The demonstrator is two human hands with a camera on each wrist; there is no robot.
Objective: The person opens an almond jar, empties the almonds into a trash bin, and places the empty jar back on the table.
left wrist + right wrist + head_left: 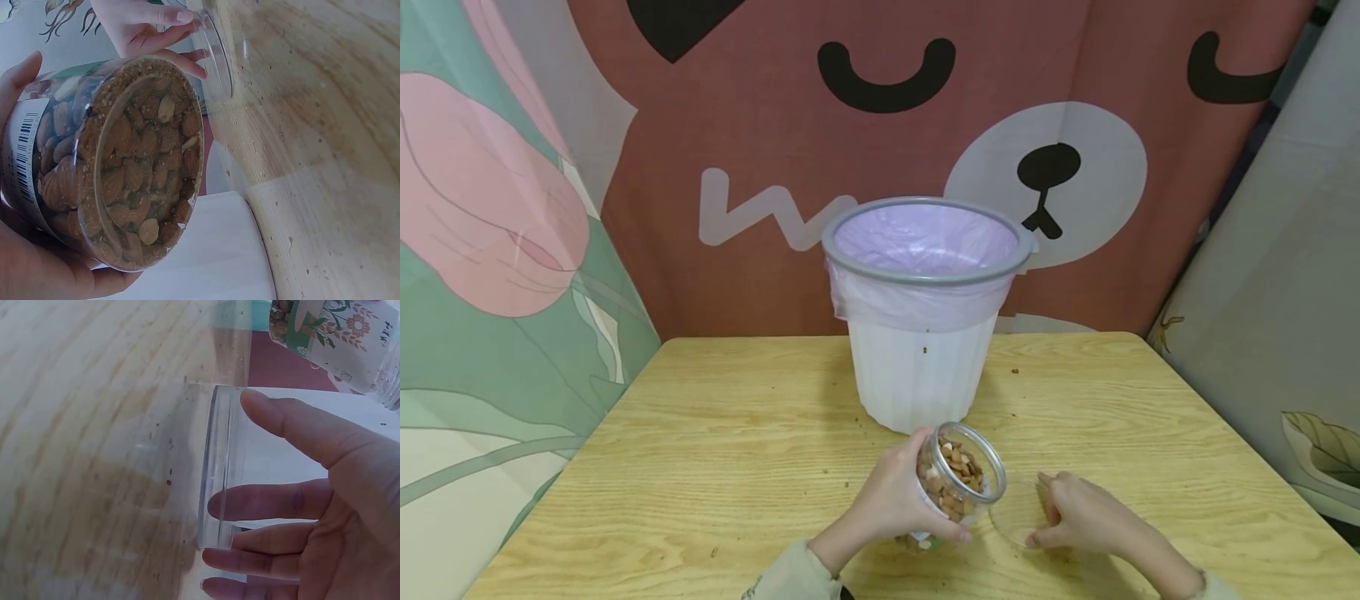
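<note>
My left hand (895, 492) grips an uncapped clear jar (988, 497) of almonds, tilted with its mouth up and to the right. Through its base in the left wrist view, almonds (140, 162) and brown crumbs show, and a barcode label (26, 153) wraps the side. To the right of the jar, my right hand (1086, 512) holds a clear round lid (215, 469) by its edge, thumb on one side and fingers on the other. The lid is at the tabletop; whether its whole underside touches the wood is hard to tell.
Behind the jar stands a white bin (917, 375) with a grey rim and a pinkish-purple liner bag (925, 300). Dark crumbs dot the wooden table (737, 450). Printed curtains (760, 292) hang at the back and both sides.
</note>
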